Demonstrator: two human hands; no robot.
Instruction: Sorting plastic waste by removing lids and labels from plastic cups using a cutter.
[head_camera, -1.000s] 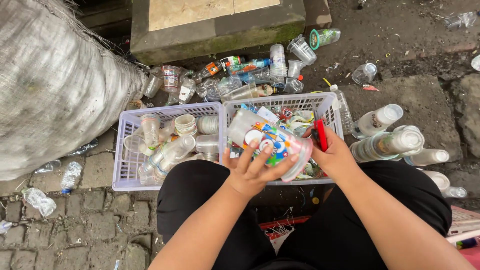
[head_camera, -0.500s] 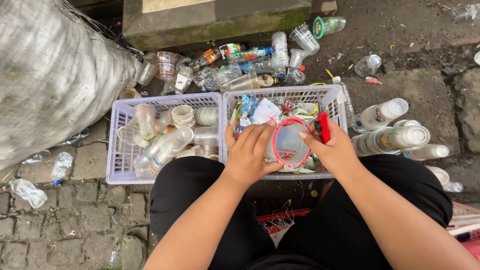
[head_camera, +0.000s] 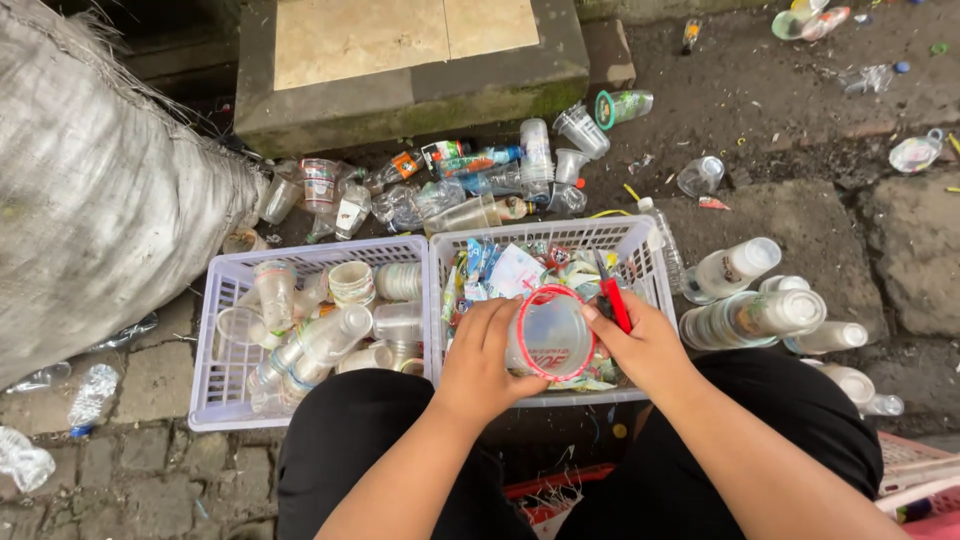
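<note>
My left hand (head_camera: 484, 355) and my right hand (head_camera: 641, 345) both grip a clear plastic cup with a red rim (head_camera: 551, 335), its mouth facing me, over the right lavender basket (head_camera: 648, 262). My right hand also holds a red-handled cutter (head_camera: 612, 296), pinched against the cup's rim. That basket holds torn colourful lids and wrappers (head_camera: 497, 270). The left lavender basket (head_camera: 214, 377) holds several clear plastic cups (head_camera: 318, 340).
A big grey woven sack (head_camera: 95, 205) fills the left. Stacks of nested clear cups (head_camera: 752, 314) lie right of the baskets. Loose bottles and cups (head_camera: 470, 175) are heaped behind them, before a concrete block (head_camera: 410, 60). My black-trousered knees (head_camera: 360, 440) are below.
The cup, first lying sideways with its printed wall showing, has been turned so its red-rimmed mouth faces me, and both hands have closed in around it.
</note>
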